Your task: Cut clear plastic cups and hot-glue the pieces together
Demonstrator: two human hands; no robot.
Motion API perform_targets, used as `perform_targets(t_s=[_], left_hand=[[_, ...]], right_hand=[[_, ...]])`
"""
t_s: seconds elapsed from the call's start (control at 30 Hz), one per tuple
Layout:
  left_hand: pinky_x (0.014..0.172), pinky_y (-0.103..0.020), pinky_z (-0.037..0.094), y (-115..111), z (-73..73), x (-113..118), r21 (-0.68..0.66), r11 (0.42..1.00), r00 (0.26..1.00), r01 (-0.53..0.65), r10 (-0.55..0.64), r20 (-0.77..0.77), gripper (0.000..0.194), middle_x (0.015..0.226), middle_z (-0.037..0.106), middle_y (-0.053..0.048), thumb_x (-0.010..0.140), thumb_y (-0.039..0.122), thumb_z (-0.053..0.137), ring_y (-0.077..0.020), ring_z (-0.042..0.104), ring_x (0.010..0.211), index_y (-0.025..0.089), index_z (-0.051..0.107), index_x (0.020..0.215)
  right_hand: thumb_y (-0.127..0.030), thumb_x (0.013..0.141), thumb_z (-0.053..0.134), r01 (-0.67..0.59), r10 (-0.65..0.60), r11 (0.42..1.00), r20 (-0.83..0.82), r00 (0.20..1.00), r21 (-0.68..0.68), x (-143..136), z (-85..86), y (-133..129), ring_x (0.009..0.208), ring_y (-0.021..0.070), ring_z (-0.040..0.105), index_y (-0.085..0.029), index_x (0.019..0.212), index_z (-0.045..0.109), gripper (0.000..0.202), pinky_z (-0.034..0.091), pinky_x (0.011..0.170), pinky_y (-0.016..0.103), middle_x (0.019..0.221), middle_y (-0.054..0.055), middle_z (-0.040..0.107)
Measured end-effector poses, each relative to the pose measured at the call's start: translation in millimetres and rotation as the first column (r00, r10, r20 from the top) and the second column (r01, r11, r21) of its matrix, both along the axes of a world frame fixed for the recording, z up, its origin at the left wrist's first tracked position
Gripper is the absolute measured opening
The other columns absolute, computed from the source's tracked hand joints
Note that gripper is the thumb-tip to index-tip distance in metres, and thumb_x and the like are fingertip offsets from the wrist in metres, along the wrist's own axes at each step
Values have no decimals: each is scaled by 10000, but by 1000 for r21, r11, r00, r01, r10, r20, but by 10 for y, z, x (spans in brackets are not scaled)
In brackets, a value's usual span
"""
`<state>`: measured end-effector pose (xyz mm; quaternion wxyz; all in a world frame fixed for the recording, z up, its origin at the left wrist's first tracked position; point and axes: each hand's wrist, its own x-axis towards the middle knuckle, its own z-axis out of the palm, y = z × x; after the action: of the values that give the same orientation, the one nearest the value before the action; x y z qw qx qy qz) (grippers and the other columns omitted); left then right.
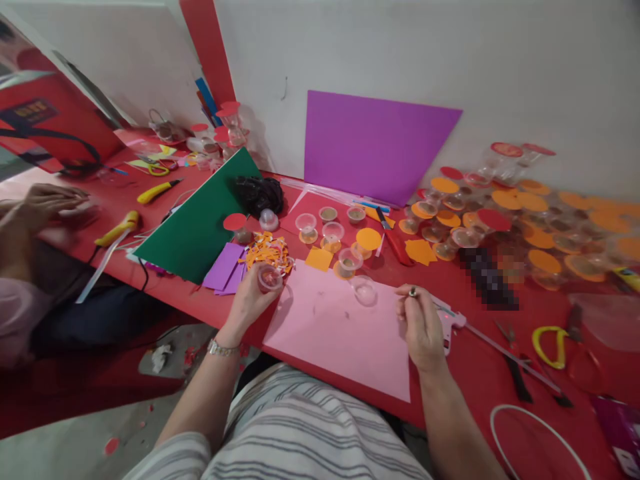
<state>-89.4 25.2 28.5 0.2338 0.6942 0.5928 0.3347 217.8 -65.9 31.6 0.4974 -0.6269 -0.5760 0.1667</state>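
My left hand (255, 293) grasps a clear plastic cup (270, 277) just above the table, beside the orange paper shreds (267, 253); my fingers cover part of its wall, and its reddish inside is hard to make out. My right hand (420, 320) is at the right edge of the pink sheet (340, 323), fingers curled, partly hiding the glue gun (451, 321); I cannot tell whether they grip anything. The purple packet (617, 427) is cut off at the view's edge.
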Motion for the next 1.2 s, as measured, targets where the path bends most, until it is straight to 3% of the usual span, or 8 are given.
perform_targets(t_s=[0.13,0.37,0.6,0.87,0.97,1.07,1.13,1.2], left_hand=[[853,-346,525,-61,-29,55,14,1000,990,8,-9,140,299,1020,677,-68,782,318,650,-198,653,918,201,525,1026],[780,-310,529,-156,-14,492,-37,993,949,112,-95,301,361,916,673,-35,738,284,693,-162,638,803,203,524,1047],[620,-245,501,-194,59,949,-45,937,862,348,-301,407,355,973,664,-39,756,308,694,-105,597,670,203,527,1051],[654,-254,512,-144,229,1419,-52,922,874,384,-345,342,223,932,667,-36,775,272,637,-122,603,705,200,550,967],[674,-260,515,-158,282,1505,-19,860,831,511,-488,267,224,917,671,-34,781,283,654,-134,627,727,204,549,963],[640,-253,500,-229,338,1532,-124,743,753,658,-643,139,221,881,678,-23,800,269,652,-130,620,682,210,548,986],[644,-262,510,-292,342,1559,-191,659,684,728,-715,140,271,883,681,-31,782,251,672,-138,624,685,200,543,1014],[727,-302,539,-350,310,1612,-241,563,606,791,-776,177,297,974,693,-69,771,265,708,-174,657,800,188,550,1010]], right_hand=[[-353,999,407,-71,63,997,300,952,15,-38,-126,-111,875,211,634,-215,971,603,241,536,754,343,933,76,630],[-305,1001,441,-150,178,984,530,829,-96,-147,-412,-195,776,199,634,-227,974,705,277,528,687,319,920,84,640],[-287,1011,443,-127,179,984,640,747,-127,-4,-479,-111,783,206,586,-223,993,713,278,477,711,331,930,93,636],[-271,991,485,-59,123,991,659,742,-119,91,-393,-179,828,240,587,-212,1067,679,216,470,741,366,977,105,654],[-279,1006,432,-25,50,998,608,792,-50,253,-280,-301,896,253,592,-192,1167,632,271,491,786,386,1043,132,643],[-334,1007,428,120,-125,992,519,846,43,510,-241,-444,913,261,596,-196,1127,606,255,499,792,389,981,128,634],[-433,996,431,262,-240,965,456,857,16,674,-275,-525,866,265,601,-205,1045,583,278,498,747,385,923,119,631],[-550,964,434,370,-302,924,412,860,-95,791,-333,-577,814,270,611,-212,994,549,359,485,678,375,914,120,639]])
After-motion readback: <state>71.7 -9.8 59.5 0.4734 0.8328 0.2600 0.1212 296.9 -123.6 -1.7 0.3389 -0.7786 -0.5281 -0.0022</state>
